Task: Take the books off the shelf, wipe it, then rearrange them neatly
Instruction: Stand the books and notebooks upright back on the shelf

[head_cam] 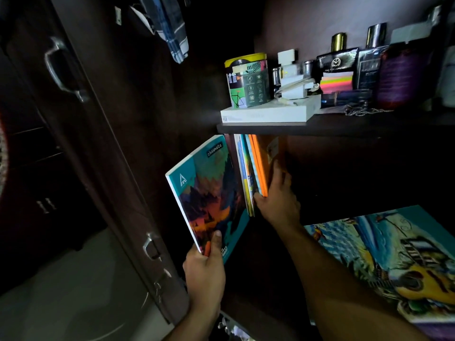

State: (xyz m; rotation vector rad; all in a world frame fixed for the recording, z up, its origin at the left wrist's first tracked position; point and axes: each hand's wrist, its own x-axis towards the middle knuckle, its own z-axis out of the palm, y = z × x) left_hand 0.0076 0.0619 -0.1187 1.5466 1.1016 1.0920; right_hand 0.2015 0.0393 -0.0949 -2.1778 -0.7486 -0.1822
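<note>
Standing on the upper shelf (344, 126) is a yellow-lidded printed tin (247, 81) (contents hidden by its lid), set on a flat white box (267, 113) with white chargers (294, 84) just beside it; dark perfume bottles (354, 62) line the back. In the compartment below, a few thin books (251, 173) with orange and blue covers stand upright against the left wall. The right hand (277, 195) presses flat against the orange outer cover, fingers straight and together. The left hand (205, 271) grips a teal notebook (209, 193) by its lower corner, thumb clamped on the cover; it shows a mountain sunset picture and tilts just outside the compartment, left of the row. Another colourful book (394, 257) with a guitar picture lies flat on the lower shelf.
</note>
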